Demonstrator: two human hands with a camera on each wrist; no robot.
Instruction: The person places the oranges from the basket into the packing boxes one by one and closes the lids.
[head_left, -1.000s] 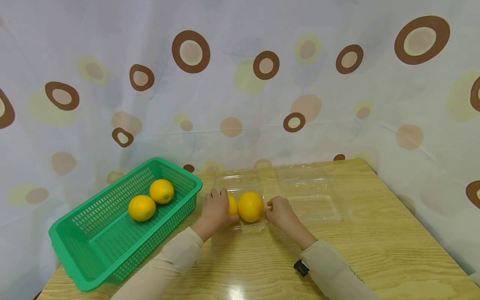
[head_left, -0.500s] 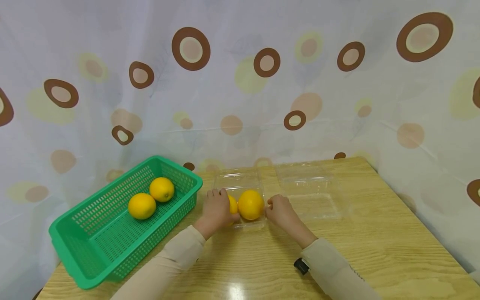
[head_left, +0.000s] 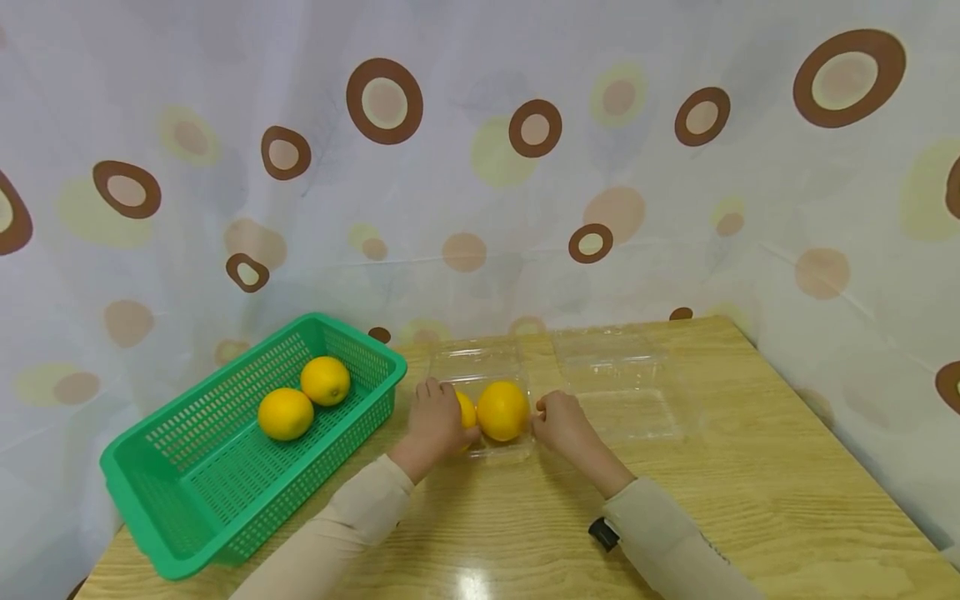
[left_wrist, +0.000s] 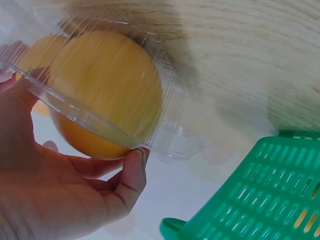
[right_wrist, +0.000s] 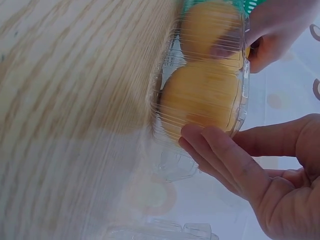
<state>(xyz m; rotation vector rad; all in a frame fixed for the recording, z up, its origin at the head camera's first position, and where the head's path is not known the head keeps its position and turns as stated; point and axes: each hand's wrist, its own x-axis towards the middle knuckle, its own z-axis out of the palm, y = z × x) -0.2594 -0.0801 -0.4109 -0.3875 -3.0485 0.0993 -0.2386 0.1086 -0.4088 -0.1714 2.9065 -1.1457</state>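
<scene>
Two oranges sit side by side in a clear plastic clamshell box (head_left: 498, 452) on the table, its lid folded back. My left hand (head_left: 433, 412) grips the left orange (head_left: 467, 408) from above, hiding much of it. The left wrist view shows that orange (left_wrist: 107, 85) through the ribbed wall, with fingertips (left_wrist: 134, 167) right at the rim. To its right lies the other orange (head_left: 502, 411). My right hand (head_left: 562, 425) holds the box's right side. In the right wrist view, fingers (right_wrist: 220, 150) lie against the outer wall while another digit reaches to the rim (right_wrist: 242, 105).
On the left stands a green perforated basket (head_left: 247, 467) with two more oranges (head_left: 286, 414) inside. A second clear box (head_left: 622, 400), lid back, lies to the right of my right hand. A patterned curtain (head_left: 465, 167) hangs behind the wooden table (head_left: 750, 467).
</scene>
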